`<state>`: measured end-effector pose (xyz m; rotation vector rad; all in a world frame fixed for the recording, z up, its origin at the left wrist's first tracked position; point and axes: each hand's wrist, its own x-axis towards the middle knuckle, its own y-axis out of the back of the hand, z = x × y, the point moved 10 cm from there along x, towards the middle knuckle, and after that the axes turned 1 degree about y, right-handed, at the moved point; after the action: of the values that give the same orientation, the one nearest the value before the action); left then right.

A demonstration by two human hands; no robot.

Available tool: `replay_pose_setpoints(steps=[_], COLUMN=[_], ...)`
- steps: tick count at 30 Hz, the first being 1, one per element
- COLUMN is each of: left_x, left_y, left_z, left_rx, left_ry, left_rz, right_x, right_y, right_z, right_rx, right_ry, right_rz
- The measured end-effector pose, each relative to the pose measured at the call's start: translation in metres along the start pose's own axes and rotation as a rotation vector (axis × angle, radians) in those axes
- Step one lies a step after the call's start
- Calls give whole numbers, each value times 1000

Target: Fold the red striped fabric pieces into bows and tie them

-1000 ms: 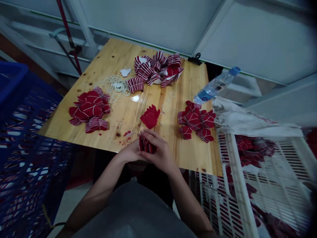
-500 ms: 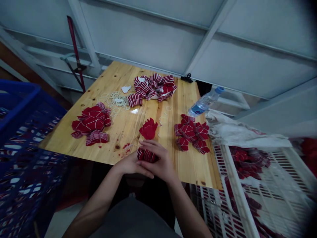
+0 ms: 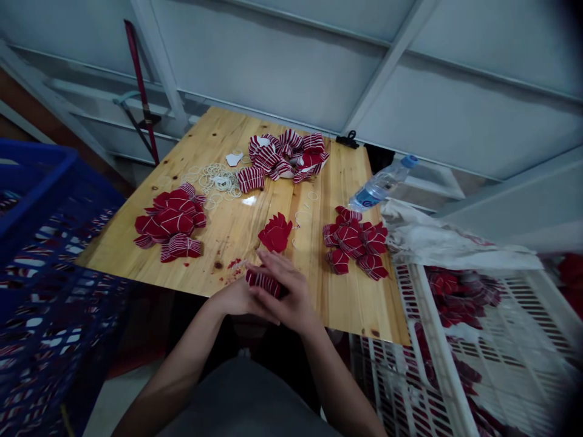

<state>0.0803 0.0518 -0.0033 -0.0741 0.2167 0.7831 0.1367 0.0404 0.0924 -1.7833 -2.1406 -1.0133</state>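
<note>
Held in both hands over the near edge of a wooden table [image 3: 355, 303], a striped red fabric bundle [image 3: 262, 283] now slopes down rightward, more tilted than half a second ago; its handling seems unfinished. The right hand [image 3: 291, 292] curls around it, the left hand [image 3: 239, 298] supports below. Unchanged beyond: a red fabric stack [image 3: 275, 232], left pile [image 3: 170, 218], right pile [image 3: 353, 238], farther rubber bands [image 3: 221, 182].

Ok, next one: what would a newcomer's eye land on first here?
Probably the bold red against the pale wooden table: the left pile, the right pile and the striped pile at the back. Then, at its near edge, the left hand and right hand hold a striped bundle, just nearer than a lone red piece. The blue crate at the picture's left also stands out.
</note>
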Motion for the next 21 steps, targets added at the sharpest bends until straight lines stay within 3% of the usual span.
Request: replay_pose_setpoints(steps=[4,9,12,15,21], left_x=[1,2,3,2,-8], left_y=[4,8,10,11,12], left_z=[14,8,7,10,34], left_rx=[61,-93,-223,-285,-339], left_ry=[-142,-79,-54,-2,-50], left_rz=[-22,19,41,86,125], right_x=[0,3,8,12,17], right_y=[-14,-2,-7,-9,10], right_z=[5,0,-3,-2,-8], right_rx=[42,-84,-57,66,177], right_ry=[-43,60,78,6,-102], right_rz=[-128,-27,-118,-206,-50])
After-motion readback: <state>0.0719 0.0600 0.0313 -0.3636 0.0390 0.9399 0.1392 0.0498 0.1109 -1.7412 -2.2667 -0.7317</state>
